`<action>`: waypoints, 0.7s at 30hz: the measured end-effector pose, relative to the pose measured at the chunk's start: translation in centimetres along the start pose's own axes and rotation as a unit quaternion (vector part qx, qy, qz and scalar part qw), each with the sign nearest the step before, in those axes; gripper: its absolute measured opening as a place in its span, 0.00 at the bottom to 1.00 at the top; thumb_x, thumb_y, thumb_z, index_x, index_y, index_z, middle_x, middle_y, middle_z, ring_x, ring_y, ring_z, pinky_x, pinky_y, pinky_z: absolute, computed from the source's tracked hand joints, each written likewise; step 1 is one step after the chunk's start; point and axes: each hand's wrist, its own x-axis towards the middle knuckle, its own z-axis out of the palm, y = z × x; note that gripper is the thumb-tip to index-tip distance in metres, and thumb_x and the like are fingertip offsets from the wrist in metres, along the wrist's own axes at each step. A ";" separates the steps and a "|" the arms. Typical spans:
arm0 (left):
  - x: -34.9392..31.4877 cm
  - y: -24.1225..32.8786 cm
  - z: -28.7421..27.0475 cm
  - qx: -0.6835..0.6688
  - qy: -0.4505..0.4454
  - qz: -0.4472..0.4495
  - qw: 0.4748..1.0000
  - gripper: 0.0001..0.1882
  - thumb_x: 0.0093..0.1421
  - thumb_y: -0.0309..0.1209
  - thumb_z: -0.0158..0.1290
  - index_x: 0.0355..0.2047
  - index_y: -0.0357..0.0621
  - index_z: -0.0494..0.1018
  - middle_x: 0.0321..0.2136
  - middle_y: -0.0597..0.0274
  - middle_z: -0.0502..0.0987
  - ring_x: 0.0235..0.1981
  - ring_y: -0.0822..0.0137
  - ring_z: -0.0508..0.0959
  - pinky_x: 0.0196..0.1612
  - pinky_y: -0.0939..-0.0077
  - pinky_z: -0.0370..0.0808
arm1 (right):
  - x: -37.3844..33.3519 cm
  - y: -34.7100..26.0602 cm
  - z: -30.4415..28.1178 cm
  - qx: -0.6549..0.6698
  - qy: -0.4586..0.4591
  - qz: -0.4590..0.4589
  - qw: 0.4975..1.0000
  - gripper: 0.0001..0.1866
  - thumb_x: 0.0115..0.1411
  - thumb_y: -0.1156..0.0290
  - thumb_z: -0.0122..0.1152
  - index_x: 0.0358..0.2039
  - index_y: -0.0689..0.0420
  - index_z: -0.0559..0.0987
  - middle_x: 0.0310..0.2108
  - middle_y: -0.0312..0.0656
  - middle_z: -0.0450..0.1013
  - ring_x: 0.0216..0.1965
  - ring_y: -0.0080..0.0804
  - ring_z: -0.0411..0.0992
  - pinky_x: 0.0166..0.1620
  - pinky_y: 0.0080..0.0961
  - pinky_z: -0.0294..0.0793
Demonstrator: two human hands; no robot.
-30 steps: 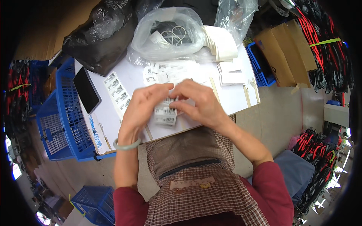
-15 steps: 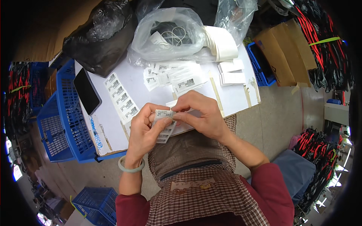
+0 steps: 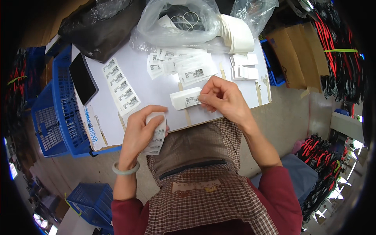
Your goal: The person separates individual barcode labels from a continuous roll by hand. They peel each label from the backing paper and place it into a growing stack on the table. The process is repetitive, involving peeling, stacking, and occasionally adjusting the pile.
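My left hand, at the table's near edge, grips a strip of barcode stickers between thumb and fingers. The strip hangs down over the apron. To its right, my right hand pinches the right end of a barcode sticker. That sticker lies against a small stack of white tags on the table; whether it is fully stuck down I cannot tell. Just beyond is a pile of white tags with barcode stickers. A longer sheet of barcode stickers lies flat at the left.
A black phone lies by the table's left edge, beside blue plastic baskets. Clear plastic bags and a black bag cover the back. White card stacks sit at the right, near a cardboard box.
My hands have moved apart. The right hand has brought a sticker from the strip to the tag stack on the table. My left hand has shifted slightly left, still with the strip.
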 end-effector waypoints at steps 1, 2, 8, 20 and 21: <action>0.7 -0.1 0.1 0.051 -0.006 0.016 0.999 0.09 0.61 0.28 0.55 0.35 0.32 0.77 0.22 0.58 0.80 0.23 0.74 0.79 0.27 0.82 0.74 | 0.2 0.2 0.4 -0.038 0.010 0.009 0.999 0.05 0.57 0.77 0.63 0.28 0.64 0.77 0.19 0.36 0.75 0.20 0.18 0.70 0.25 0.17 0.67; 1.3 -0.1 0.2 0.102 -0.009 0.032 0.994 0.10 0.62 0.30 0.55 0.34 0.32 0.78 0.21 0.58 0.80 0.22 0.74 0.79 0.26 0.82 0.74 | 0.4 0.4 0.8 -0.042 0.011 -0.006 0.999 0.05 0.57 0.77 0.63 0.28 0.64 0.76 0.18 0.36 0.74 0.19 0.18 0.69 0.23 0.18 0.67; 4.2 -0.3 0.7 0.187 -0.021 0.005 0.982 0.16 0.61 0.35 0.56 0.23 0.33 0.78 0.14 0.61 0.77 0.14 0.75 0.75 0.19 0.82 0.69 | 1.3 0.9 1.9 -0.101 -0.005 0.012 0.995 0.05 0.58 0.76 0.63 0.29 0.62 0.76 0.19 0.34 0.74 0.19 0.16 0.69 0.23 0.14 0.68; 4.8 0.1 2.8 0.430 0.042 0.169 0.886 0.20 0.60 0.39 0.58 0.18 0.36 0.80 0.09 0.60 0.73 0.11 0.71 0.72 0.17 0.73 0.65 | 0.9 1.5 3.0 -0.300 0.071 -0.138 0.941 0.04 0.57 0.77 0.63 0.28 0.62 0.76 0.17 0.33 0.71 0.20 0.16 0.68 0.24 0.17 0.66; 4.8 0.2 2.9 0.441 0.046 0.180 0.878 0.20 0.60 0.40 0.58 0.18 0.37 0.81 0.09 0.59 0.73 0.11 0.70 0.72 0.18 0.72 0.66 | 0.8 1.4 2.9 -0.273 0.072 -0.140 0.949 0.04 0.56 0.77 0.62 0.28 0.62 0.76 0.17 0.37 0.72 0.20 0.22 0.70 0.25 0.21 0.68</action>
